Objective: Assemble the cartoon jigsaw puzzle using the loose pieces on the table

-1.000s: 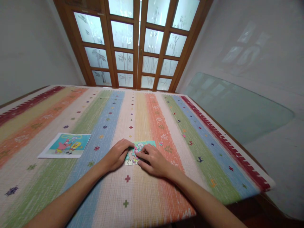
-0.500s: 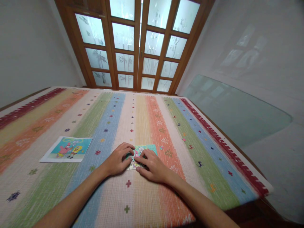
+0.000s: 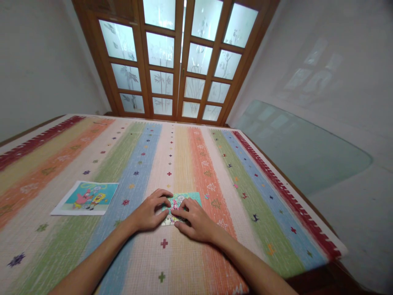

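Note:
A small jigsaw puzzle (image 3: pixel 190 196) with a teal background and pink cartoon figures lies flat on the striped cloth, partly covered by both hands. At its left edge rests my left hand (image 3: pixel 152 212), fingers bent and apart, the tips touching the puzzle. My right hand (image 3: pixel 196 221) comes over the puzzle's right and lower part, its index fingertip near the middle and its thumb apart from it, lower down. Seams between pieces show along the lower left. Whether a loose piece lies under the fingertips is hidden.
A printed cartoon picture (image 3: pixel 92 196) on white paper lies to the left. The striped, patterned cloth (image 3: pixel 181 155) covers the table. Wooden doors with frosted panes (image 3: pixel 161 82) stand beyond, and a wall with a pale green panel (image 3: pixel 301 143) is at the right.
The whole view has tilted slightly, so the puzzle, picture and hands appear a little lower. My hands keep nearly the same pose, with only small finger shifts on the puzzle.

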{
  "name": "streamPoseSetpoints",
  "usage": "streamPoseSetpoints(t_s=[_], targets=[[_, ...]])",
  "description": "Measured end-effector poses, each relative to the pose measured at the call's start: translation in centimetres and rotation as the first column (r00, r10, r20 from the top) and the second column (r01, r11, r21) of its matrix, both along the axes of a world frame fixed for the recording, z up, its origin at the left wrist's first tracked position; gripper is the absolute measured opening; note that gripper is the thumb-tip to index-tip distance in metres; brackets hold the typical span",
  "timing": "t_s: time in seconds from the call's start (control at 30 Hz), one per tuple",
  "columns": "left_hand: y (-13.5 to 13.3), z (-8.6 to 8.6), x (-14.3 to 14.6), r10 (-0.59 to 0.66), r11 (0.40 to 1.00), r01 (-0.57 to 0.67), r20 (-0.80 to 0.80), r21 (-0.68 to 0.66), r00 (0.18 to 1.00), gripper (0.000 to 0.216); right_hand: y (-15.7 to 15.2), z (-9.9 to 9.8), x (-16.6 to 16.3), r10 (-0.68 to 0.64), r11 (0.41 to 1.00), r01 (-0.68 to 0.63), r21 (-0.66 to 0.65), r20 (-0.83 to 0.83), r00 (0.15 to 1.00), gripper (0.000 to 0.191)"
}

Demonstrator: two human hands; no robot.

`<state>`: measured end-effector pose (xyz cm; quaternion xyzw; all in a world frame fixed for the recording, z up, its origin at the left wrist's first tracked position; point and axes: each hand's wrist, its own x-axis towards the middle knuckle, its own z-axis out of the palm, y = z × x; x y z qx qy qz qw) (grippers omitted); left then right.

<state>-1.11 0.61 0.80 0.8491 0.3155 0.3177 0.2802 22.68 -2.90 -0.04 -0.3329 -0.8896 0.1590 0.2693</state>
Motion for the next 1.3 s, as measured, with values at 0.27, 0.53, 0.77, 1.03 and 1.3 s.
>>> streamPoseSetpoints(t_s=[0.27, 0.53, 0.77, 1.03, 1.3], targets=[[-0.56, -0.06, 0.15, -0.016, 0.998, 0.016, 0.005, 0.06, 1.0, 0.01, -0.09, -0.05, 0.09, 0.007, 1.0, -0.007, -0.022, 0.003, 1.0, 0.03], [-0.72, 0.02, 0.32, -0.027, 0.992, 0.024, 0.023, 0.124, 0.999, 0.014, -0.06, 0.07, 0.16, -0.023, 0.993, 0.025, -0.112, 0.016, 1.0, 0.043], [-0.89, 0.63, 0.17, -0.055, 0.992, 0.056, -0.014, 0.117, 0.998, 0.016, -0.05, 0.18, 0.15, -0.02, 0.995, 0.023, -0.1, 0.032, 0.999, 0.041], [-0.49, 0.45, -0.17, -0.062, 0.995, 0.065, -0.049, 0.07, 0.997, 0.01, 0.07, 0.15, 0.15, -0.007, 0.994, 0.012, -0.112, 0.039, 0.999, 0.04], [-0.24, 0.2, -0.39, -0.086, 0.996, 0.088, -0.041, 0.033, 0.995, 0.009, 0.11, 0.12, 0.14, -0.004, 0.995, 0.006, -0.104, 0.024, 1.0, 0.037]])
